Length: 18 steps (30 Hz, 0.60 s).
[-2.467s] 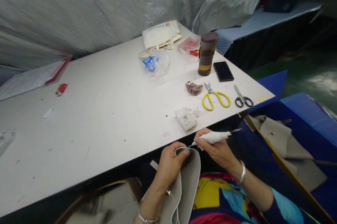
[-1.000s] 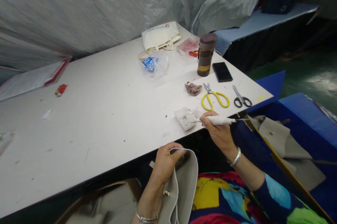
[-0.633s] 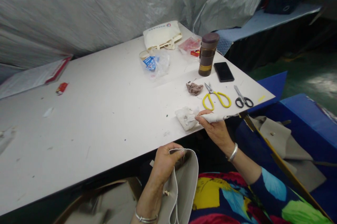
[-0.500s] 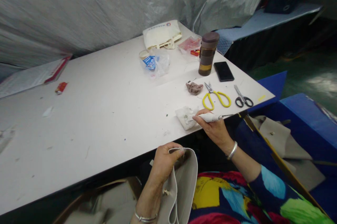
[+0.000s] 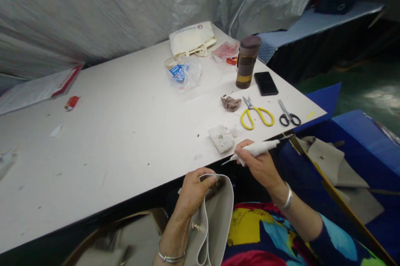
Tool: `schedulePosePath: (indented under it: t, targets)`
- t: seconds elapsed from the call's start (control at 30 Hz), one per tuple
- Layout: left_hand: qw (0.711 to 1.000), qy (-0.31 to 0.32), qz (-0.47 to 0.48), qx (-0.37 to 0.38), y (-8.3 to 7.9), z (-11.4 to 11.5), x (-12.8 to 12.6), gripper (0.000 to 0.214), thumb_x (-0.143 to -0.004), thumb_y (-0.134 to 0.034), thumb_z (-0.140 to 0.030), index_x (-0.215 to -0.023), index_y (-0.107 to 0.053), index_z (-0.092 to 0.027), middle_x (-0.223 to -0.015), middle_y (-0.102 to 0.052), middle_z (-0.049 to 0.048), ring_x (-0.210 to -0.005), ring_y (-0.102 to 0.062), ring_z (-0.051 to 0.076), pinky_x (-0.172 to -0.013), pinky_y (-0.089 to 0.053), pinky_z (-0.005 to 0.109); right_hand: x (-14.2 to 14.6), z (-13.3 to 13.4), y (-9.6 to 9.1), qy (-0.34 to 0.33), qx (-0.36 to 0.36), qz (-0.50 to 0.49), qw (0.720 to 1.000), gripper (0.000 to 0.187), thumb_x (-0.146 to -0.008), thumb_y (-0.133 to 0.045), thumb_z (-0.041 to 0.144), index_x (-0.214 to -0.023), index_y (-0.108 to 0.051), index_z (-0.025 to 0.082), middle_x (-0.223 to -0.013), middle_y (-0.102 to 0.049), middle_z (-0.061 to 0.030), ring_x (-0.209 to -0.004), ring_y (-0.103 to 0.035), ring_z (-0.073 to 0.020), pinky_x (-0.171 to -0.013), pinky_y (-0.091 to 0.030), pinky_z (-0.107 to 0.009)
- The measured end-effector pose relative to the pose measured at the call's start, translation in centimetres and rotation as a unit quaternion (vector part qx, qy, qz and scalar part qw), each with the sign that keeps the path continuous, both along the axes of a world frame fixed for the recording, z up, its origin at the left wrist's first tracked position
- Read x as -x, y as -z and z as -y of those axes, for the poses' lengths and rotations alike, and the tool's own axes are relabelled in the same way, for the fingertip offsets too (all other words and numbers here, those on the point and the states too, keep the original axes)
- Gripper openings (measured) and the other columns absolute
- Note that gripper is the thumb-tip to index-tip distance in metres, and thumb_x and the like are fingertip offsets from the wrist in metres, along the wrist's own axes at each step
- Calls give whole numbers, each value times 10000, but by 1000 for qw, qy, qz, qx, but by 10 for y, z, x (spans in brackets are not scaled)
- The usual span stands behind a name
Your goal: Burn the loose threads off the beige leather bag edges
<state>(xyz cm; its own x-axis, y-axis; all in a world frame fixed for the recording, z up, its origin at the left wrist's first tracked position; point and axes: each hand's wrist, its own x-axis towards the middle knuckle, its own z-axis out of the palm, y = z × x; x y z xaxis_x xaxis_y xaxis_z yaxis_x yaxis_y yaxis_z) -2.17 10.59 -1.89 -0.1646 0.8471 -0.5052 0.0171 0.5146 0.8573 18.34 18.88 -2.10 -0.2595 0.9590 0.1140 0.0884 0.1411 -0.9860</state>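
Note:
My left hand (image 5: 194, 191) is closed on the top rim of a pale grey bag piece (image 5: 218, 216) held over my lap, below the table's front edge. My right hand (image 5: 261, 165) is closed around a white-wrapped tool with a thin metal tip (image 5: 254, 149). The tip points left and down, a short way above and to the right of the bag rim. A small clear packet of bits (image 5: 221, 139) lies on the white table (image 5: 125, 124) just above the tool's tip.
Yellow-handled scissors (image 5: 256, 115), black scissors (image 5: 289, 117), a phone (image 5: 265, 83), a brown flask (image 5: 245, 63) and a brown scrap (image 5: 230, 103) sit at the table's right. A tote bag (image 5: 191, 40) and plastic bags (image 5: 184, 72) lie farther back. Grey pieces rest in a blue bin (image 5: 337, 162) at right.
My right hand carried the tool from the bag rim up to the packet on the table, then drew back down toward the bag. My left hand kept its hold on the rim.

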Motion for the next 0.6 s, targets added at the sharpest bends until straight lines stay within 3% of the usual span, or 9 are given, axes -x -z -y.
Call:
schedulePosePath:
  t: [0.1, 0.33, 0.6]
  targets:
    - [1000, 4, 0, 2, -3, 0, -1, 210, -681, -815, -329, -788, -779, -153, -769, -776, 64, -725, -666, 207, -747, -488, 313, 1, 16, 2, -56, 58, -11, 997, 263, -959, -686, 434, -855, -672, 193, -657, -595, 24, -593, -533, -139, -579, -426, -260]
    - [1000, 16, -11, -12, -8, 0, -2, 183, -685, -805, -305, -789, -786, -156, -799, -778, 61, -763, -667, 208, -774, -489, 307, 7, 21, 5, -71, 80, -17, 994, 267, -936, -707, 444, -848, -689, 192, -670, -582, 23, -613, -514, -140, -604, -426, -272]
    - [1000, 20, 0, -12, 0, 4, -3, 196, -709, -783, -309, -819, -765, -148, -763, -743, 54, -724, -641, 202, -736, -478, 311, 12, 22, 12, -84, 95, -34, 991, 243, -928, -715, 422, -853, -694, 191, -672, -583, 26, -614, -505, -136, -601, -412, -274]
